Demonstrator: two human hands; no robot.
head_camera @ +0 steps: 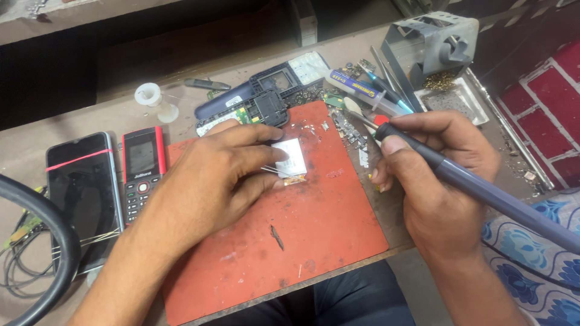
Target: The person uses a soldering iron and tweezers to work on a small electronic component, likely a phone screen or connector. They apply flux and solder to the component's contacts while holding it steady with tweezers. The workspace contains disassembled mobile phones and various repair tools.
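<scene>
My left hand (214, 178) rests on the red work mat (314, 235) and pins a small silvery rectangular part (293, 158) with thin wires under its fingertips. My right hand (435, 175) grips a grey soldering iron (483, 190) like a pen; its tip (356, 118) points left, toward the debris just right of the part. The iron's handle runs off to the lower right.
A black smartphone (81, 193) with a red band and a red keypad phone (142, 169) lie at left. Opened phone shells (266, 99), a tube and tools (368, 90), a solder spool (151, 96) and a grey iron stand (432, 45) crowd the back. Black cable (42, 241) curves at left.
</scene>
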